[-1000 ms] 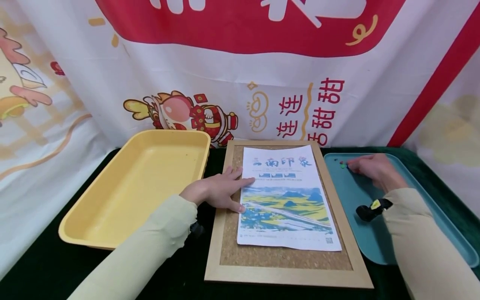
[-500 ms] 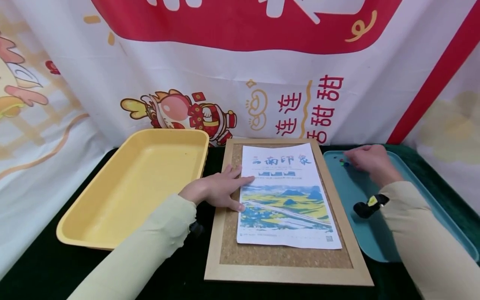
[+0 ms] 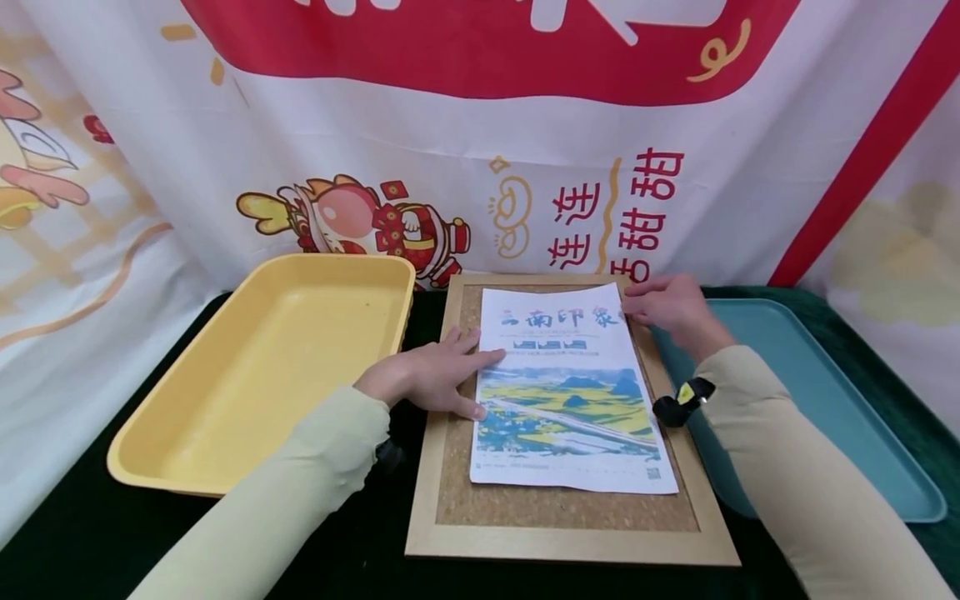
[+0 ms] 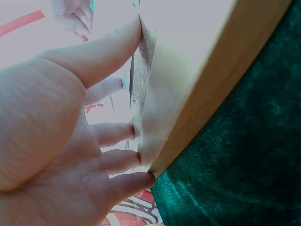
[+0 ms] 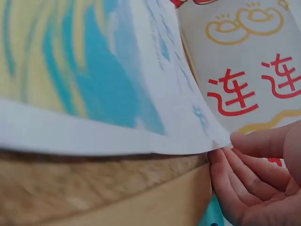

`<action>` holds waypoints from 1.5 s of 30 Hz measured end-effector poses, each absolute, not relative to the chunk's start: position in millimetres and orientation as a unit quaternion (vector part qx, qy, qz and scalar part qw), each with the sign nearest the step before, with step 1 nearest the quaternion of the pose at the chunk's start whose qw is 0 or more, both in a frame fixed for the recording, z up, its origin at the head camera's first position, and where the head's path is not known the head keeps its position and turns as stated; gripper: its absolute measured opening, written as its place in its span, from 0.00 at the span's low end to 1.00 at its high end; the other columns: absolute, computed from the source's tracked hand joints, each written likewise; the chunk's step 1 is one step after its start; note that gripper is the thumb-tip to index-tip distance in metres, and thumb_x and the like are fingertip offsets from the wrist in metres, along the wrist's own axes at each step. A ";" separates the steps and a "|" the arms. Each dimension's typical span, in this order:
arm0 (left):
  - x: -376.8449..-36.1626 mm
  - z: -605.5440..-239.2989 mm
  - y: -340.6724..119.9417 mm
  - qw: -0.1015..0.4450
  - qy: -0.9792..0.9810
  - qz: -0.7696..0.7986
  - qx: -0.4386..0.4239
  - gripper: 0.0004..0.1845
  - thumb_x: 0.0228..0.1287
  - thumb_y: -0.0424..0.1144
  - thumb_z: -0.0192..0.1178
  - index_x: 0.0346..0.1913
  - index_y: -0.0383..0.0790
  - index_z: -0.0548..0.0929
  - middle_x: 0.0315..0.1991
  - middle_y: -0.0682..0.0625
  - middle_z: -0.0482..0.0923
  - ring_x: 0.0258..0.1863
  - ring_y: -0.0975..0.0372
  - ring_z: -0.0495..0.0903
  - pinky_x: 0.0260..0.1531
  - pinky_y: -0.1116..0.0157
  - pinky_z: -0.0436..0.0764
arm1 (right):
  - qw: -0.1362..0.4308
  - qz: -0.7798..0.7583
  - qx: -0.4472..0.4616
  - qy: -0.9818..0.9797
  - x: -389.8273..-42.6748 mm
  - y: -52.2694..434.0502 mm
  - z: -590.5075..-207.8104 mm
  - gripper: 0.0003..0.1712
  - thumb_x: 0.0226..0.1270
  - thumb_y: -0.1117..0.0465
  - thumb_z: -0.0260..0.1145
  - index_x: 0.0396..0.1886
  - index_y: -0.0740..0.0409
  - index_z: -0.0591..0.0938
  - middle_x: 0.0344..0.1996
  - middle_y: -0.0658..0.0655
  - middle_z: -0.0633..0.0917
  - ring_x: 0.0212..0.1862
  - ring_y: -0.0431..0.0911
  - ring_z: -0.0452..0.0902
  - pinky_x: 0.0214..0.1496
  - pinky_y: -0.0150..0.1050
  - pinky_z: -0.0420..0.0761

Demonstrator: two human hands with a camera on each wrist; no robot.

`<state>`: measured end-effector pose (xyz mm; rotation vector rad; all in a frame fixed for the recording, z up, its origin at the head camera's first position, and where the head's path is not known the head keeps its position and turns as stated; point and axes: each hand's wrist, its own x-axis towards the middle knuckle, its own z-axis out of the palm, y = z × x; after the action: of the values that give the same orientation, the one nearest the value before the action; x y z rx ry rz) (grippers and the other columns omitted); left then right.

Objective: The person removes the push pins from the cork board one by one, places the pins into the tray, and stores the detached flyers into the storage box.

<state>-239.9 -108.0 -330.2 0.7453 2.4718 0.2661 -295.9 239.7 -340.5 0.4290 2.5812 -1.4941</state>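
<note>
A printed sheet of paper with a landscape picture lies on a wood-framed cork board. My left hand rests spread over the board's left side, thumb and forefinger on the sheet's left edge. In the left wrist view its straight fingertips lie along the wooden frame. My right hand is at the sheet's upper right corner. In the right wrist view its thumb and forefinger come close together at that corner, the other fingers curled. Whether a small thing sits between those fingertips is hidden.
A deep yellow tray stands left of the board. On the right lies a shallow blue-green tray, partly beneath my right forearm. Dark green cloth covers the table, and a printed white curtain hangs behind.
My right hand has left the far end of the blue-green tray, where small coloured pieces lay by its fingertips, and moved left to the sheet's upper right corner. The left hand stays put.
</note>
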 end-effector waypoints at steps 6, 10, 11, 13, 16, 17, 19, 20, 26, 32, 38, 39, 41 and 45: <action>-239.3 -328.7 -106.5 0.272 0.917 0.105 0.272 0.47 0.73 0.57 0.66 0.87 0.62 0.51 0.89 0.45 0.29 0.88 0.44 0.27 0.84 0.38 0.43 | 0.073 -0.464 0.140 0.872 -289.9 237.0 -343.4 0.24 0.77 0.60 0.69 0.67 0.63 0.82 0.67 0.68 0.80 0.62 0.60 0.79 0.71 0.55 0.79; -238.9 -328.3 -105.8 0.275 0.916 0.111 0.271 0.47 0.73 0.56 0.66 0.87 0.61 0.51 0.89 0.44 0.29 0.88 0.44 0.26 0.84 0.38 0.42 | 0.093 -0.449 0.147 0.877 -285.4 239.1 -344.2 0.23 0.76 0.58 0.70 0.64 0.65 0.83 0.63 0.69 0.83 0.54 0.55 0.87 0.66 0.50 0.84; -239.3 -328.3 -105.9 0.274 0.916 0.111 0.272 0.47 0.74 0.56 0.66 0.87 0.61 0.51 0.89 0.44 0.29 0.88 0.44 0.27 0.84 0.38 0.42 | 0.099 -0.447 0.146 0.877 -284.6 239.5 -344.0 0.23 0.76 0.58 0.70 0.64 0.65 0.83 0.63 0.69 0.84 0.53 0.54 0.88 0.64 0.49 0.85; -239.7 -327.7 -106.3 0.274 0.915 0.110 0.273 0.47 0.74 0.56 0.66 0.87 0.60 0.51 0.89 0.43 0.29 0.88 0.43 0.27 0.84 0.38 0.41 | 0.108 -0.447 0.144 0.876 -283.6 240.0 -343.4 0.23 0.76 0.57 0.71 0.64 0.66 0.83 0.62 0.69 0.84 0.50 0.51 0.89 0.59 0.45 0.88; -240.6 -327.2 -107.2 0.271 0.914 0.113 0.279 0.47 0.74 0.55 0.66 0.87 0.58 0.52 0.89 0.42 0.30 0.88 0.42 0.27 0.84 0.38 0.42 | 0.121 -0.451 0.139 0.874 -283.7 240.9 -343.0 0.23 0.77 0.58 0.70 0.65 0.66 0.83 0.63 0.69 0.84 0.50 0.50 0.89 0.52 0.39 0.89; -241.2 -327.2 -107.2 0.269 0.914 0.115 0.282 0.47 0.74 0.54 0.66 0.87 0.57 0.53 0.89 0.41 0.31 0.87 0.42 0.27 0.84 0.38 0.42 | 0.122 -0.451 0.139 0.873 -283.9 241.7 -343.2 0.24 0.77 0.58 0.70 0.65 0.66 0.82 0.63 0.69 0.83 0.50 0.50 0.88 0.50 0.37 0.88; -242.6 -327.8 -106.7 0.263 0.913 0.123 0.287 0.48 0.73 0.53 0.68 0.87 0.54 0.53 0.89 0.40 0.32 0.87 0.41 0.29 0.85 0.40 0.42 | 0.123 -0.456 0.142 0.870 -284.3 243.8 -344.3 0.24 0.78 0.58 0.69 0.67 0.66 0.82 0.64 0.69 0.82 0.50 0.50 0.87 0.47 0.33 0.87; -243.7 -328.7 -106.1 0.260 0.912 0.136 0.286 0.48 0.73 0.52 0.68 0.87 0.51 0.53 0.89 0.40 0.34 0.88 0.41 0.29 0.85 0.41 0.42 | 0.123 -0.460 0.145 0.867 -284.8 245.3 -345.2 0.25 0.78 0.58 0.68 0.68 0.66 0.81 0.65 0.69 0.82 0.50 0.50 0.86 0.46 0.32 0.87; -243.7 -327.6 -105.2 0.238 0.908 0.286 0.192 0.55 0.68 0.47 0.75 0.87 0.43 0.50 0.88 0.43 0.49 0.88 0.49 0.48 0.85 0.46 0.54 | 0.128 -0.490 0.155 0.848 -285.1 251.0 -346.6 0.27 0.79 0.57 0.68 0.71 0.65 0.79 0.65 0.68 0.81 0.45 0.45 0.85 0.46 0.31 0.86; -235.5 -327.0 -110.7 0.214 0.884 0.403 0.106 0.52 0.71 0.39 0.72 0.87 0.41 0.49 0.85 0.43 0.59 0.84 0.50 0.61 0.80 0.47 0.65 | 0.130 -0.548 0.157 0.811 -282.9 254.5 -344.2 0.31 0.80 0.55 0.67 0.76 0.61 0.75 0.66 0.63 0.80 0.41 0.38 0.88 0.50 0.29 0.86; -221.9 -326.7 -112.7 0.212 0.858 0.464 0.059 0.42 0.73 0.33 0.67 0.84 0.40 0.59 0.73 0.40 0.77 0.66 0.52 0.83 0.66 0.51 0.81 | 0.110 -0.592 0.167 0.780 -283.6 248.8 -337.0 0.30 0.80 0.56 0.67 0.77 0.59 0.75 0.71 0.62 0.78 0.45 0.38 0.89 0.53 0.29 0.86; -220.5 -326.8 -112.8 0.208 0.853 0.476 0.049 0.40 0.73 0.33 0.67 0.83 0.39 0.62 0.69 0.40 0.80 0.62 0.53 0.86 0.64 0.52 0.83 | 0.105 -0.596 0.169 0.778 -283.8 247.0 -335.4 0.30 0.80 0.56 0.67 0.77 0.58 0.75 0.71 0.62 0.78 0.46 0.39 0.89 0.53 0.29 0.86; -218.9 -326.4 -113.5 0.197 0.841 0.504 0.028 0.35 0.73 0.32 0.67 0.79 0.39 0.69 0.63 0.41 0.85 0.56 0.56 0.88 0.62 0.53 0.84 | 0.099 -0.602 0.175 0.772 -284.5 243.7 -332.1 0.31 0.80 0.55 0.67 0.77 0.57 0.75 0.73 0.61 0.78 0.48 0.39 0.88 0.54 0.29 0.85; -217.3 -321.9 -120.6 0.166 0.812 0.559 -0.012 0.28 0.72 0.31 0.68 0.73 0.40 0.77 0.58 0.42 0.88 0.51 0.58 0.89 0.64 0.53 0.83 | 0.095 -0.620 0.187 0.756 -286.2 233.5 -324.5 0.33 0.78 0.55 0.69 0.78 0.55 0.74 0.73 0.59 0.78 0.47 0.38 0.87 0.55 0.29 0.85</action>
<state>-217.3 -120.6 -321.9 -0.0351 2.3130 1.5917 -286.2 233.5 -324.5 0.5552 2.2400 -1.8387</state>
